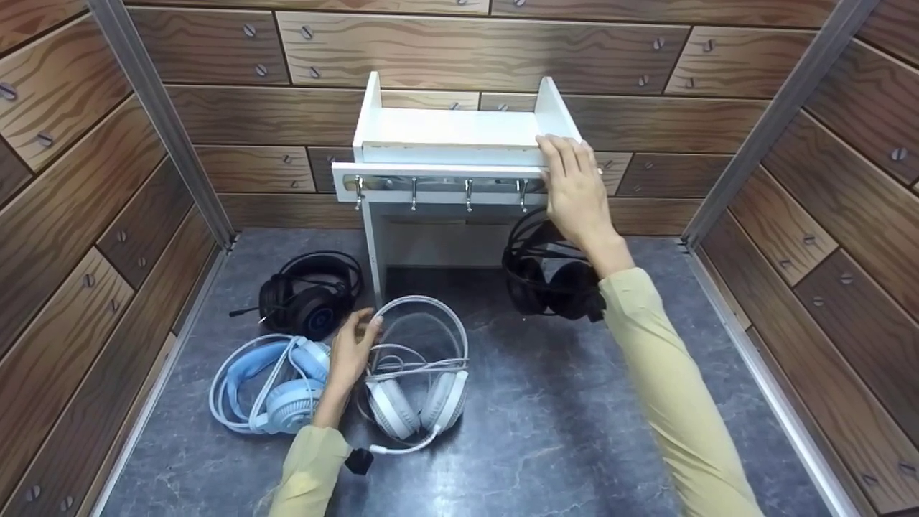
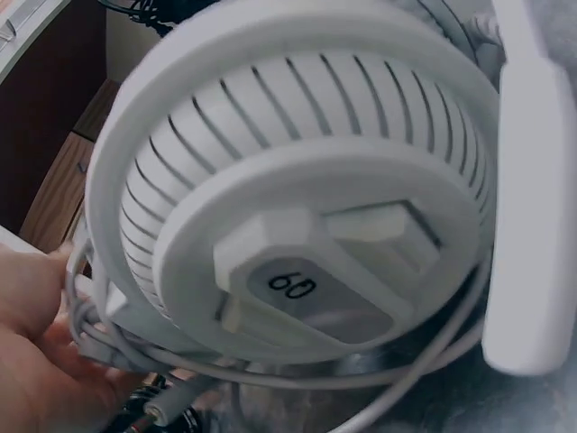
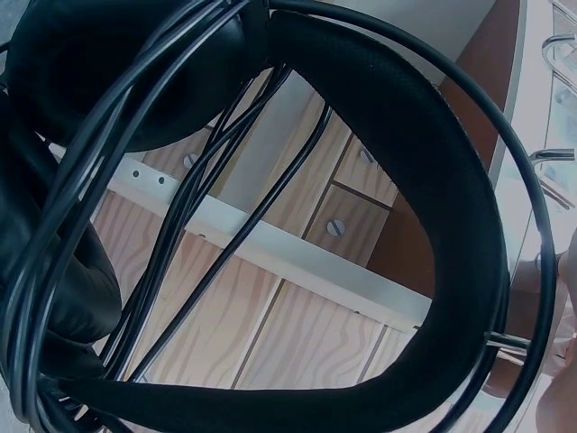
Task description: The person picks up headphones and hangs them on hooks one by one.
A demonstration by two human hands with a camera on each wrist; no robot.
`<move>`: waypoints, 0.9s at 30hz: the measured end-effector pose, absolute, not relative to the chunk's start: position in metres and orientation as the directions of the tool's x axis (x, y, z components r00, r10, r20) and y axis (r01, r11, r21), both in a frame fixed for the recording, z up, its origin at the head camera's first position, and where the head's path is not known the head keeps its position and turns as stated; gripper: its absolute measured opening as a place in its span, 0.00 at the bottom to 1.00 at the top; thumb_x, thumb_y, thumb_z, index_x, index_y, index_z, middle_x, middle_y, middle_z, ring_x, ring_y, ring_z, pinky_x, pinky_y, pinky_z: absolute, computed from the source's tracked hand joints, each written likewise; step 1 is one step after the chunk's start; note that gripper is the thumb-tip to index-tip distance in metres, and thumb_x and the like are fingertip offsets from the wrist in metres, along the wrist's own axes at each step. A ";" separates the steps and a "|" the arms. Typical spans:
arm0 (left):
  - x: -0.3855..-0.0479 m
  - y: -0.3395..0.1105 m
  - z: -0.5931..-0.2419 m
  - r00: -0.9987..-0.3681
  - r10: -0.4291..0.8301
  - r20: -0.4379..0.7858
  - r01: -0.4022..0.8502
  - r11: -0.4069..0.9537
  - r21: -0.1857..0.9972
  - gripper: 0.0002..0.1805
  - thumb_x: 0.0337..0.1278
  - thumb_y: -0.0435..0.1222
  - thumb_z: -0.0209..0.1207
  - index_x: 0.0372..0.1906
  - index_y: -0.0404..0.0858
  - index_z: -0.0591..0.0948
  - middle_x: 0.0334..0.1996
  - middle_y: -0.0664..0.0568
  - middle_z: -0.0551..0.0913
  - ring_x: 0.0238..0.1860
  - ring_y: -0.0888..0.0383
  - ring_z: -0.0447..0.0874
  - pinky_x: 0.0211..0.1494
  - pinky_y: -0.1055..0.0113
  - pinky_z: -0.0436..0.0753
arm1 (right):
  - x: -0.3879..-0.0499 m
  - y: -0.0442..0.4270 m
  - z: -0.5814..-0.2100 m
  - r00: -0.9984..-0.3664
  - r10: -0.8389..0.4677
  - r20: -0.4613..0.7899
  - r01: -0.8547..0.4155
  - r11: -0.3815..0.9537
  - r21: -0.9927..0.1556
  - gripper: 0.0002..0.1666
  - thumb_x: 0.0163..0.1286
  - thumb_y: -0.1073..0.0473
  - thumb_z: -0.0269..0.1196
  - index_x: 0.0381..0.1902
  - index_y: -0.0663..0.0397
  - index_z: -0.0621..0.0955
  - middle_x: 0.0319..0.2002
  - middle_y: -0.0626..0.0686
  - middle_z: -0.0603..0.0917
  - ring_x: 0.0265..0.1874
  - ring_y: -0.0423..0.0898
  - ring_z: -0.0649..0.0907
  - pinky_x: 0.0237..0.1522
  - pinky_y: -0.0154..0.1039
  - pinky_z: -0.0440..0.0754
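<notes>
Near the floor in front of the rack, my left hand (image 1: 348, 355) grips the headband side of a white headset (image 1: 446, 402). Its ear cup (image 2: 315, 262), marked 60, fills the left wrist view, with the cable gathered by my fingers (image 2: 36, 316). My right hand (image 1: 578, 190) rests on the right end of a white shelf rack (image 1: 452, 128), fingers laid over its front edge. Below that hand a black headset (image 1: 528, 276) hangs from the rightmost hook; in the right wrist view its padded headband (image 3: 455, 216) sits over the metal hook (image 3: 509, 343).
A light blue headset (image 1: 291, 406) lies on the dark floor (image 1: 546, 424) left of my left hand. Behind it is another black headset (image 1: 316, 312). More metal hooks (image 1: 413, 192) line the rack's front. Wood-patterned walls (image 1: 459, 50) enclose the space.
</notes>
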State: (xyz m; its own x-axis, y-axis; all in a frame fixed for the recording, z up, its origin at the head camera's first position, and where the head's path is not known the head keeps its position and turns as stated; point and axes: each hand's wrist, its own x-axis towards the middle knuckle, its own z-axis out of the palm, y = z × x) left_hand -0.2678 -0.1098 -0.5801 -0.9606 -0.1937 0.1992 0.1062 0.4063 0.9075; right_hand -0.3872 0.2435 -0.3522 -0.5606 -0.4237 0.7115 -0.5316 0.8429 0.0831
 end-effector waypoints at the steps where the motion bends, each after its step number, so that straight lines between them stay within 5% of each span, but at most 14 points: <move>1: -0.267 -0.109 -0.580 -0.960 -0.191 0.205 0.116 0.396 0.911 0.17 0.73 0.41 0.59 0.55 0.32 0.82 0.36 0.42 0.90 0.37 0.49 0.91 0.48 0.56 0.84 | -0.387 0.244 -0.352 -0.560 -0.424 0.712 -0.531 0.843 0.085 0.27 0.81 0.57 0.44 0.72 0.63 0.65 0.67 0.63 0.71 0.67 0.61 0.68 0.77 0.51 0.54; 9: -0.260 -0.102 -0.580 -0.953 -0.156 0.261 0.193 0.356 0.914 0.16 0.74 0.44 0.57 0.53 0.39 0.85 0.37 0.51 0.90 0.37 0.57 0.89 0.43 0.70 0.82 | -0.388 0.245 -0.354 -0.550 -0.426 0.718 -0.520 0.848 0.104 0.28 0.82 0.55 0.43 0.72 0.63 0.65 0.66 0.63 0.71 0.67 0.61 0.68 0.76 0.52 0.55; 18: -0.253 -0.089 -0.572 -0.935 -0.139 0.328 0.271 0.320 0.908 0.13 0.75 0.46 0.56 0.52 0.46 0.85 0.35 0.58 0.91 0.42 0.58 0.90 0.47 0.66 0.81 | -0.388 0.246 -0.351 -0.547 -0.426 0.721 -0.538 0.838 0.087 0.29 0.83 0.51 0.44 0.73 0.61 0.66 0.66 0.62 0.72 0.66 0.60 0.69 0.76 0.52 0.55; 27: -0.253 -0.069 -0.548 -0.925 -0.107 0.366 0.337 0.219 0.916 0.12 0.75 0.45 0.56 0.53 0.49 0.85 0.35 0.55 0.91 0.32 0.54 0.91 0.39 0.67 0.86 | -0.386 0.244 -0.349 -0.596 -0.402 0.695 -0.528 0.848 0.037 0.28 0.82 0.52 0.44 0.72 0.59 0.67 0.67 0.61 0.73 0.68 0.59 0.68 0.77 0.53 0.54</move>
